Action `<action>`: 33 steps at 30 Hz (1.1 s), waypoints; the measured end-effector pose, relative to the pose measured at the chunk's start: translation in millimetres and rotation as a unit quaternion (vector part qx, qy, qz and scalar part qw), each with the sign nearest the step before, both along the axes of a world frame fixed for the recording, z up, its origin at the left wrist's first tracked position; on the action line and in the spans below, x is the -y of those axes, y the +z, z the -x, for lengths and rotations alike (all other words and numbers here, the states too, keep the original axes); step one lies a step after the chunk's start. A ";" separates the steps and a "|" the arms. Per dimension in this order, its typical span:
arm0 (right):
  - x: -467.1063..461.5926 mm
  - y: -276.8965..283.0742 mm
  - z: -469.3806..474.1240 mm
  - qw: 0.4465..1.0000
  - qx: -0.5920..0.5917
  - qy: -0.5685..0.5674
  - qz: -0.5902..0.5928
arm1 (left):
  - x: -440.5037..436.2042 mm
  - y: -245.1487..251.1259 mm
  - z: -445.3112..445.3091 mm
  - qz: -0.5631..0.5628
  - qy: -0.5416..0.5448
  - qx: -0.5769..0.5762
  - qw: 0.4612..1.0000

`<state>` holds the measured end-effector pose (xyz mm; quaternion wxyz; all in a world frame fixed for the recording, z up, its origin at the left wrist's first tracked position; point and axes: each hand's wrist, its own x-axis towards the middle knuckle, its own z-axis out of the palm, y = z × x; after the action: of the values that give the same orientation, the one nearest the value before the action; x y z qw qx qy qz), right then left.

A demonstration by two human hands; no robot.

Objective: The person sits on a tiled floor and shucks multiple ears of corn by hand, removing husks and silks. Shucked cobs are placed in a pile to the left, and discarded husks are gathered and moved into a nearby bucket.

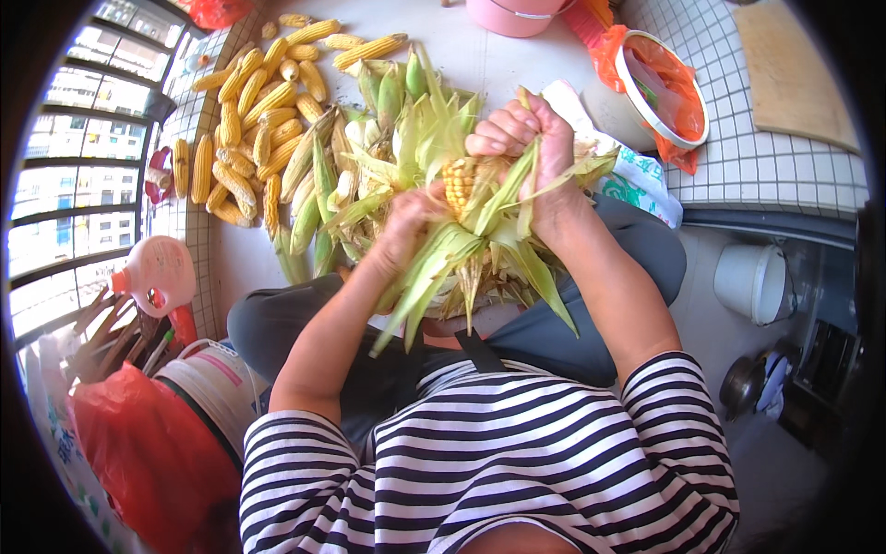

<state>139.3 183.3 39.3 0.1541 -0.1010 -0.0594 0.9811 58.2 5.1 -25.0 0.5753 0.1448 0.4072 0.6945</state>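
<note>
Between my hands is a partly husked corn cob (pixel 457 188), its yellow kernels bare at one side. Green husk leaves (pixel 443 260) hang peeled back from it towards my lap. My right hand (pixel 536 138) is closed in a fist around a bunch of husk strips. On the other side, my left hand (pixel 414 221) grips the cob and husk, its fingers blurred and partly hidden by leaves. Just beyond my hands lies a heap of unhusked corn ears (pixel 387 104). Loose husks are piled beneath the cob, in front of my crossed legs.
Bare yellow cobs (pixel 259 118) are spread on the floor at the far left. A pink bucket (pixel 516 15) stands at the back, with a bin lined in orange plastic (pixel 661 90) to its right. At left are a detergent jug (pixel 163 273) and a red plastic bag (pixel 142 443).
</note>
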 end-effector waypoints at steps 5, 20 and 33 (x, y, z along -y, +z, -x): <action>3.6 -12.8 -12.9 0.999 0.023 0.031 -0.036 | -1.2 -1.2 -46.2 0.108 -0.083 0.092 0.986; -4.1 -10.7 -18.0 0.350 0.273 -0.270 -0.855 | -9.3 -9.5 -9.8 0.148 0.111 -0.132 0.974; 25.1 -35.5 -9.3 0.853 0.313 0.068 -0.411 | -11.5 4.3 -7.4 0.165 0.059 -0.278 0.944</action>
<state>148.6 158.2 3.8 0.0881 -0.3263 -0.5089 0.7917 65.5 16.6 -20.7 0.4131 0.2109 0.6677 0.5822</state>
